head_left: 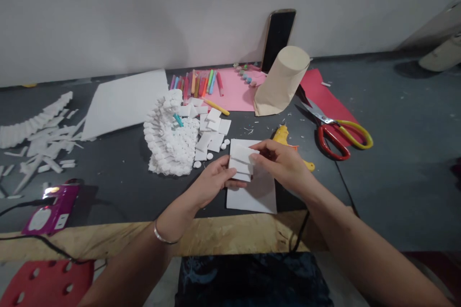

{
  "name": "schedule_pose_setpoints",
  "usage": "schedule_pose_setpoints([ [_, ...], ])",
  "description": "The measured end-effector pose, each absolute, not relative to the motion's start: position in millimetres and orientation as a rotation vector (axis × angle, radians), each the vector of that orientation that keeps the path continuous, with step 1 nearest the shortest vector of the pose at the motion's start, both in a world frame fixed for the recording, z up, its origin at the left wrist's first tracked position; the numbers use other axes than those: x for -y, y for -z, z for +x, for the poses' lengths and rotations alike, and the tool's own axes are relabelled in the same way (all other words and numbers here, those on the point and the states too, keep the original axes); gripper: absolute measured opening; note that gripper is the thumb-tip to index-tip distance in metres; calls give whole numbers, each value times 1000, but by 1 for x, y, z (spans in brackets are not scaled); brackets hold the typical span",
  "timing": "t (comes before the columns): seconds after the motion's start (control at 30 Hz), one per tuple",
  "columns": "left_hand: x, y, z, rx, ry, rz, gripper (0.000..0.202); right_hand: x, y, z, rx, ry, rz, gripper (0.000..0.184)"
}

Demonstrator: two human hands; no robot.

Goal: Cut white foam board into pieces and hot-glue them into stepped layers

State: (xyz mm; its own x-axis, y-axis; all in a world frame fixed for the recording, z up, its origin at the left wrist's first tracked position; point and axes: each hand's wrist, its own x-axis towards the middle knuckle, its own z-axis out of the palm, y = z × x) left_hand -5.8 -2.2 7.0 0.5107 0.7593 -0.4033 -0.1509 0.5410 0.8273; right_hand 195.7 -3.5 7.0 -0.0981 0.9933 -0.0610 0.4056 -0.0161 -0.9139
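Between my two hands are small white foam pieces (242,166), overlapping like steps. My left hand (215,181) grips their left side, thumb on top and fingers underneath. With thumb and fingertips, my right hand (283,160) pinches the upper piece at its right edge. Below them lies a white foam board (254,197), partly covered by my hands. A yellow glue gun (281,134) is partly hidden behind my right hand. To the left, loose white squares (216,141) lie beside a bumpy white model (171,141) made of many small pieces.
Scissors (329,122) with red and yellow handles lie at right on red paper (326,100). A beige cylinder (283,79) stands before a propped phone (279,33). Coloured pens (198,84) rest on pink paper (236,91). White scraps (46,148) and a purple box (54,211) with a cable are left.
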Motion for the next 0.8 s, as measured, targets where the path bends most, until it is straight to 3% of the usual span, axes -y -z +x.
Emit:
schedule_pose_setpoints([
  [0.4, -1, -1, -8, -883, -643, 790, 34, 6, -24, 238, 2042, -155, -1787, 43],
  [0.57, 0, -1, -8, -871, -654, 816, 39, 23, -4, 253, 2239, -45, -1869, 49],
  [0.8, 2, 6, -8, -861, -651, 844, 42, 24, 18, 263, 2000, -119, -1835, 47],
])
